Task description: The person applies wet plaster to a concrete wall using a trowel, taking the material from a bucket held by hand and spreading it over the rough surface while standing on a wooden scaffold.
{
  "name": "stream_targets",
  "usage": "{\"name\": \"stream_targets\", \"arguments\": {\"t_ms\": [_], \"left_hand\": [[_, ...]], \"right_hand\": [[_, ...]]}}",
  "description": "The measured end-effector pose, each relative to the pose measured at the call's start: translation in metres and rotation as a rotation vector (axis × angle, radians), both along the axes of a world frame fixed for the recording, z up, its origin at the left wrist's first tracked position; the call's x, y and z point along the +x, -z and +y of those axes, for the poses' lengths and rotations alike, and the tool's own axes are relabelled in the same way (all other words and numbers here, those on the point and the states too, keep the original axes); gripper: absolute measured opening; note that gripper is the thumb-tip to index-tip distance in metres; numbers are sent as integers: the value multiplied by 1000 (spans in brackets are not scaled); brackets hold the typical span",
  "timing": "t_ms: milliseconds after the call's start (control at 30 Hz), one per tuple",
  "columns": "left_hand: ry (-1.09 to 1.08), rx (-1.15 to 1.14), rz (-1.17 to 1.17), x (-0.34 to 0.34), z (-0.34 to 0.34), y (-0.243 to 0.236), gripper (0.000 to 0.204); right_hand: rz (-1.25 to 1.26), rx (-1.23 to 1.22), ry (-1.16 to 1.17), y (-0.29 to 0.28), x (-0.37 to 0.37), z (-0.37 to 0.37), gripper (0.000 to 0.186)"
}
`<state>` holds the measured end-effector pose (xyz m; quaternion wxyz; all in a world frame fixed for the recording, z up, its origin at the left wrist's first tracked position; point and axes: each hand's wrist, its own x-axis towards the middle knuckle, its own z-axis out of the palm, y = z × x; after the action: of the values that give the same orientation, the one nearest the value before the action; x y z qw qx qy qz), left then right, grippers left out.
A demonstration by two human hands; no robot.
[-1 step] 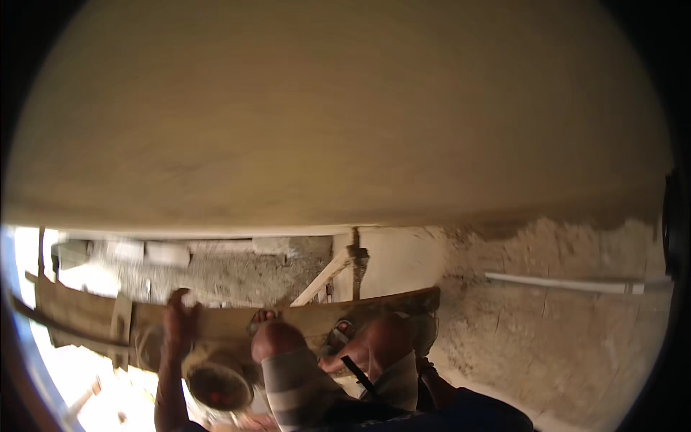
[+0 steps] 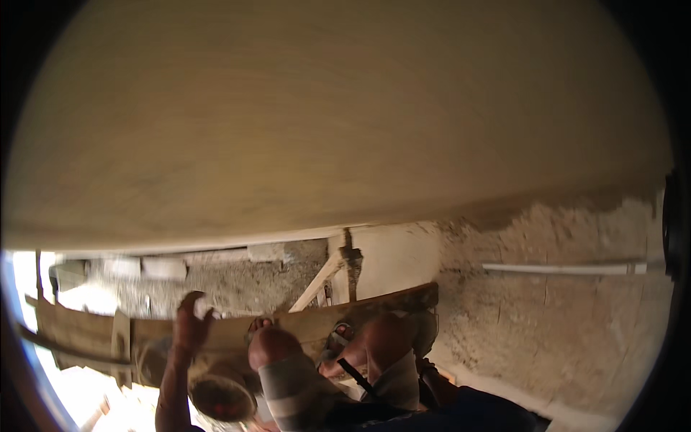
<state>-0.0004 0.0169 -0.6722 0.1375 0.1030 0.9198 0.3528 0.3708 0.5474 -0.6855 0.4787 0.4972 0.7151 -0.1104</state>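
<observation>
My left hand (image 2: 193, 325) is raised over the wooden plank, its fingers apart and nothing in them. Below and to its right stands a round bucket (image 2: 223, 398), its inside dark. My right forearm (image 2: 443, 389) reaches down beside my right knee, a dark band near the wrist. The right hand itself is hidden behind the knee, so its fingers do not show. I squat with my sandalled feet on the plank (image 2: 288, 324). A black strap-like piece (image 2: 356, 378) lies across my striped shorts.
A broad, smooth plastered surface (image 2: 324, 129) fills the upper view. Wooden braces (image 2: 317, 279) stand beyond the plank. To the right is a rough wall (image 2: 533, 324) with a white pipe-like strip (image 2: 565, 268). Bright ground lies far below at the left.
The view has tilted slightly, so the plastered surface's edge sits lower at the left. My left hand has shifted a little to the right, fingers still apart.
</observation>
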Motion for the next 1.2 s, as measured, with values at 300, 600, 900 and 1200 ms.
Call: {"name": "stream_targets", "arguments": {"t_ms": [300, 600, 900, 1200], "left_hand": [[1380, 57, -223, -15, 347, 14, 41], [1405, 32, -555, 147, 498, 147, 70], [1312, 389, -1377, 190, 483, 154, 77], [1034, 328, -1062, 251, 477, 302, 69]], "right_hand": [[130, 16, 183, 38, 72, -28, 56], [239, 99, 0, 102, 72, -25, 34], [358, 167, -338, -13, 88, 33, 19], [144, 120, -9, 69, 65, 45, 35]]}}
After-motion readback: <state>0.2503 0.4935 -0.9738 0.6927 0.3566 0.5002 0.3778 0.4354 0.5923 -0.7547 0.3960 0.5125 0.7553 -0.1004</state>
